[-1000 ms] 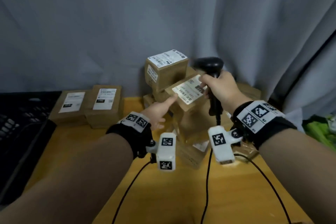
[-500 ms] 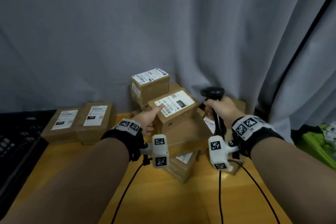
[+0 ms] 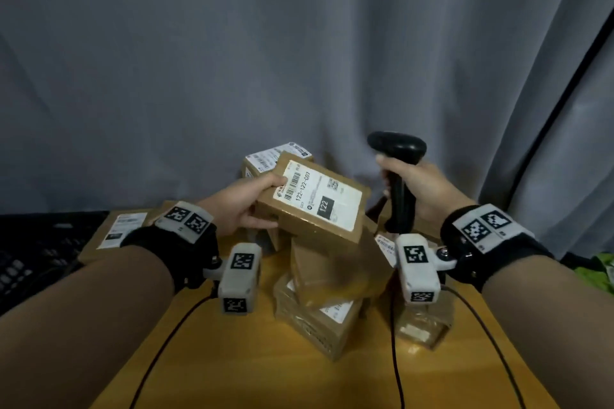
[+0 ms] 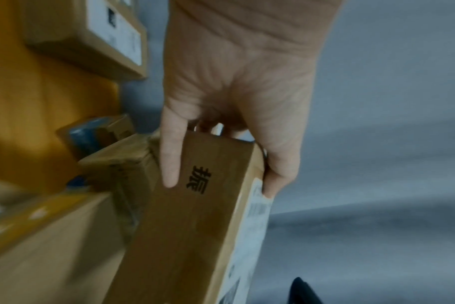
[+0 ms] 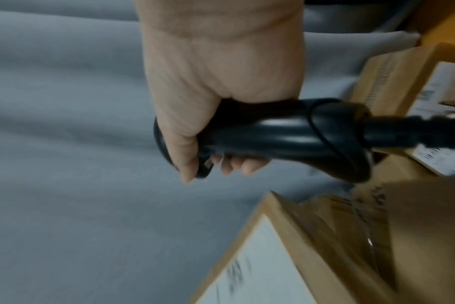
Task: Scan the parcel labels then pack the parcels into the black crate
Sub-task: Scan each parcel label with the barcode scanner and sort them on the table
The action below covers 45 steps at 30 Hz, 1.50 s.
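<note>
My left hand [image 3: 252, 206] grips a flat cardboard parcel [image 3: 315, 199] by its left edge, thumb on the white label [image 3: 317, 199], fingers under it; the parcel [image 4: 195, 226] is lifted and tilted above the pile. The left wrist view shows my left hand [image 4: 234, 144] with the thumb on the label side and fingers along the underside. My right hand [image 3: 418, 186] holds a black barcode scanner [image 3: 398, 156] upright, to the right of the parcel; the right wrist view shows this hand [image 5: 208, 115] with fingers curled round the scanner [image 5: 286, 133] handle. The black crate [image 3: 36, 249] sits at the left edge.
A pile of several cardboard parcels [image 3: 325, 302] lies in the middle of the yellow wooden table [image 3: 265, 375]. Two flat parcels [image 3: 116, 232] lie near the crate. Grey curtain [image 3: 299, 43] hangs behind. Cables [image 3: 395, 359] run across the table. Something green [image 3: 598, 269] lies at far right.
My left hand has taken hold of the labelled parcel and lifted it off the pile, tilting its label up. My right hand has raised the scanner and drawn it to the right.
</note>
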### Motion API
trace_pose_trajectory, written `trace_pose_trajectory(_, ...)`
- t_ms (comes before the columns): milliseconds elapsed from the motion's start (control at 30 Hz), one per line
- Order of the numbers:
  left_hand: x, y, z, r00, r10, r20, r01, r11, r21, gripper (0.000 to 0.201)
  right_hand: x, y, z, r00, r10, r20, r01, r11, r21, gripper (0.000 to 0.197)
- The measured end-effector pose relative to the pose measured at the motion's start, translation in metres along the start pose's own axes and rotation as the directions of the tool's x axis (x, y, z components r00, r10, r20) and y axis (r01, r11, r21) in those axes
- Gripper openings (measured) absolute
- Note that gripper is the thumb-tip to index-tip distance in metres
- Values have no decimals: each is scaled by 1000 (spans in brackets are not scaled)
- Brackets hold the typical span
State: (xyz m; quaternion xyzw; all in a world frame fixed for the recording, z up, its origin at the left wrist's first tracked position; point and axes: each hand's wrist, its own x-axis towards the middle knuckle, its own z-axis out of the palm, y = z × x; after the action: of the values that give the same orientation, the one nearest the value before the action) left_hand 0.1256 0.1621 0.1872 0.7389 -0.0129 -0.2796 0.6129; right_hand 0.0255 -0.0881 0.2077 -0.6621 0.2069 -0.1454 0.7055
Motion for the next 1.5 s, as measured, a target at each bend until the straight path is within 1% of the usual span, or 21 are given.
trace_pose_trajectory(100, -7, 18, -9, 989, 103, 108, -122, 973, 195, 38, -4, -14, 3, 984, -39, 172, 65, 987, -149, 21)
trace_pose_trajectory(200, -14, 33, -7, 961, 192, 201, -242, 932, 269, 47, -12, -12, 13, 954, -38, 297, 114, 963, -243, 25)
trace_pose_trajectory(267, -14, 41, -4, 939, 263, 221, -317, 910, 267, 47, -11, -2, 16, 929, -25, 369, 104, 975, -197, 47)
trace_pose_trajectory(333, -11, 46, -3, 924, 328, 195, -369, 898, 240, 47, -8, 7, 17, 917, -34, 397, 87, 989, -116, 66)
trace_pose_trajectory(400, -6, 49, -1, 924, 358, 135, -378, 910, 168, 47, -8, 11, 18, 917, -52, 395, 84, 994, -65, 71)
trace_pose_trajectory(467, 0, 49, 4, 924, 380, 43, -382, 921, 70, 51, -9, 14, 21, 933, -68, 353, 77, 997, -13, 65)
trace_pose_trajectory(533, 3, 48, 11, 927, 373, -21, -374, 924, -78, 69, -10, 15, 25, 959, -83, 270, 67, 996, 66, 59)
trace_pose_trajectory(567, 4, 47, 15, 937, 348, -23, -348, 927, -140, 75, -10, 16, 27, 971, -82, 226, 59, 993, 105, 55)
trace_pose_trajectory(600, 5, 44, 19, 945, 328, 1, -323, 932, -162, 69, -9, 17, 29, 979, -77, 188, 50, 988, 147, 50)
trace_pose_trajectory(667, 3, 38, 29, 962, 259, 91, -245, 959, -141, 36, -8, 20, 30, 990, -57, 129, 28, 976, 216, 43)
trace_pose_trajectory(700, 2, 33, 33, 968, 211, 133, -195, 973, -125, 26, -7, 21, 29, 993, -43, 107, 16, 971, 240, 41)
trace_pose_trajectory(767, 1, 26, 39, 971, 141, 195, -127, 988, -83, 22, -6, 23, 26, 996, -17, 88, -6, 967, 255, 41)
trace_pose_trajectory(867, 5, 21, 38, 969, 106, 222, -94, 993, -65, 36, -1, 25, 21, 997, 13, 70, -25, 983, 181, 41)
trace_pose_trajectory(933, 8, 20, 37, 974, 99, 202, -95, 995, -31, 40, 2, 23, 23, 1000, -18, 11, 17, 996, 88, 39)
trace_pose_trajectory(1033, 15, 19, 34, 985, 118, 127, -118, 993, -4, 25, 5, 5, 27, 987, -123, -101, 119, 992, -49, 21)
trace_pose_trajectory(1100, 20, 22, 35, 986, 145, 77, -144, 989, -20, 27, 3, -17, 32, 989, -131, -63, 126, 989, -75, 16)
trace_pose_trajectory(1167, 24, 26, 37, 983, 179, 36, -177, 983, -56, 29, -3, -38, 37, 990, -138, 29, 140, 985, -101, 12)
trace_pose_trajectory(1267, 27, 30, 38, 977, 212, -7, -212, 976, -39, 22, -20, -60, 43, 976, -157, 152, 179, 972, -149, 10)
trace_pose_trajectory(1333, 29, 29, 35, 973, 230, -28, -230, 973, 11, 25, -29, -66, 43, 970, -171, 175, 204, 960, -194, 11)
trace_pose_trajectory(1400, 32, 25, 32, 970, 237, -47, -235, 971, 44, 35, -33, -68, 40, 970, -168, 174, 205, 953, -222, 13)
trace_pose_trajectory(1500, 36, 16, 28, 972, 225, -72, -224, 974, 17, 44, -34, -64, 32, 972, -114, 206, 166, 952, -258, 17)
